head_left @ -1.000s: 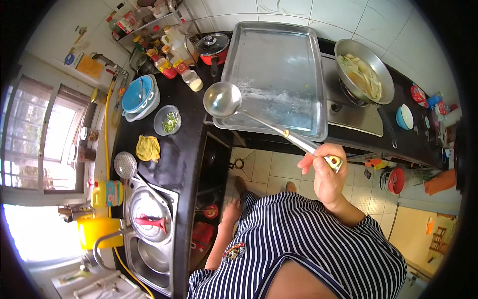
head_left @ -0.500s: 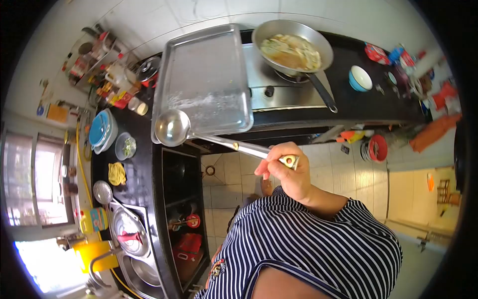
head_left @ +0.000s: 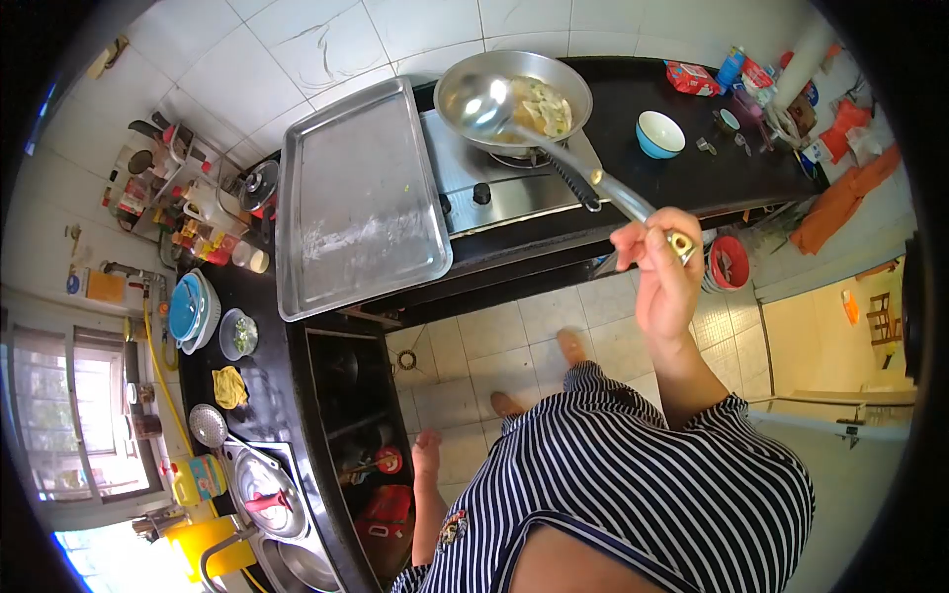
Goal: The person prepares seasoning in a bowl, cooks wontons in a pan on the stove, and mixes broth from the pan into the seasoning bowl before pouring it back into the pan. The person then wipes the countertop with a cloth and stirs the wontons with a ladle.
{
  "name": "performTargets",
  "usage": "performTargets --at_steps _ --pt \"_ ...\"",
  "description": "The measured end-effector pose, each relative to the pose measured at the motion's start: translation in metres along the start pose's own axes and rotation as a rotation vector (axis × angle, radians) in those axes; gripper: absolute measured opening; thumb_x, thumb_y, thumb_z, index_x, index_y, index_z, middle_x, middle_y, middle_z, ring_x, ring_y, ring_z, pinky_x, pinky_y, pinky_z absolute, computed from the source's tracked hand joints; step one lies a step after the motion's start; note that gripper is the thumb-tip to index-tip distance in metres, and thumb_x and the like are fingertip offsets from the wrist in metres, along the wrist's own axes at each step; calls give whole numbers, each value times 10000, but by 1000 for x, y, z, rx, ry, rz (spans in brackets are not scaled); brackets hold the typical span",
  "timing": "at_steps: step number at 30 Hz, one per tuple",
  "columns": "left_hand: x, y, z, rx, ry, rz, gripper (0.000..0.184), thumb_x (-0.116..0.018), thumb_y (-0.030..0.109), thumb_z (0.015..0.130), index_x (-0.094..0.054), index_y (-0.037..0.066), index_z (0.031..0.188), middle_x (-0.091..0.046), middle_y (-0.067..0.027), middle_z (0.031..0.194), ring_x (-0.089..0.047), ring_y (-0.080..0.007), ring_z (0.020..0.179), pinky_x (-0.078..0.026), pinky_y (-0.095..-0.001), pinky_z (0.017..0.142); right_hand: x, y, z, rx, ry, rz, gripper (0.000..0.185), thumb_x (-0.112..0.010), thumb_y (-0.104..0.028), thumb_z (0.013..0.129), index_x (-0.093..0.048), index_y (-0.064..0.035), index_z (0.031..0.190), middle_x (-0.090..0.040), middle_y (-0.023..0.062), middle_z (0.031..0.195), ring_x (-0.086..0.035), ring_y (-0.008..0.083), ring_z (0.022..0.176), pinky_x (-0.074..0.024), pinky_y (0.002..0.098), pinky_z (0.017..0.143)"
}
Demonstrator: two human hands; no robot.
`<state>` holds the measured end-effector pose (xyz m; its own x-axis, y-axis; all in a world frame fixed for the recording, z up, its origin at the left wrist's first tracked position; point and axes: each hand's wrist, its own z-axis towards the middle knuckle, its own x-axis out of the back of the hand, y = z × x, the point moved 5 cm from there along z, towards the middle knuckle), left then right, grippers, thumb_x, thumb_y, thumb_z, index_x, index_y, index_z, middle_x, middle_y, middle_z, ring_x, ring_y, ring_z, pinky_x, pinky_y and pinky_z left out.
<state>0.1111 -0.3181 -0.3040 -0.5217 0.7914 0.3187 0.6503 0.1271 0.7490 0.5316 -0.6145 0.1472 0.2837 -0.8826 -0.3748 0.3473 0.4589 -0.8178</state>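
Note:
My right hand (head_left: 667, 262) is closed around the handle end of a metal ladle (head_left: 623, 198). The ladle's bowl is over the left part of a steel pan (head_left: 578, 79) on the stove. Dumpling-like pieces (head_left: 544, 107) and liquid lie in the pan; whether the ladle touches them I cannot tell. The pan's black handle (head_left: 573, 185) points toward me, beneath the ladle. My left hand (head_left: 427, 457) hangs low beside the counter, away from any object, its fingers too small to make out.
A large metal tray (head_left: 366, 188) lies left of the stove (head_left: 534, 203). To the right stands a blue bowl (head_left: 660, 135). On the left counter are a bowl of chopped greens (head_left: 238, 334), a yellow cloth (head_left: 229, 387), a skimmer (head_left: 208, 425) and the sink (head_left: 306, 561).
My right hand has carried the ladle from above the tray to over the pan. The view has shifted toward the stove, and my left hand shows again at the lower left.

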Motion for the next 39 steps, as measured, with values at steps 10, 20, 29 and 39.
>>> performTargets --at_steps 10,20,29,39 --pt "-176 -215 -136 -182 -287 1254 316 -607 317 929 -716 78 1105 -715 -123 1094 -700 -230 936 -558 -362 770 93 29 141 152 -13 36 148 -586 -121 986 -553 -22 1092 -676 141 921 -646 177 793 -525 282 636" --pt "-335 -109 -191 432 133 64 311 -564 305 943 -702 118 1151 -710 -182 1032 -702 -296 921 -554 -392 783 175 45 214 -19 -104 128 164 -591 -159 994 -570 -21 1080 -681 122 885 -601 130 703 -508 271 645" --pt "-283 2 -159 455 395 -181 338 -564 179 956 -639 36 1254 -721 -81 963 -673 -145 832 -537 -280 731 204 24 226 -65 -48 -54 156 -590 -202 1007 -613 -49 986 -649 42 786 -525 66 640 -417 210 589" --pt "-450 82 -180 453 309 -289 366 -574 195 980 -613 22 1300 -714 -80 1055 -668 -188 881 -538 -328 757 243 67 285 -189 -135 49 196 -593 -234 999 -616 -41 1014 -661 51 784 -538 72 629 -427 224 599"
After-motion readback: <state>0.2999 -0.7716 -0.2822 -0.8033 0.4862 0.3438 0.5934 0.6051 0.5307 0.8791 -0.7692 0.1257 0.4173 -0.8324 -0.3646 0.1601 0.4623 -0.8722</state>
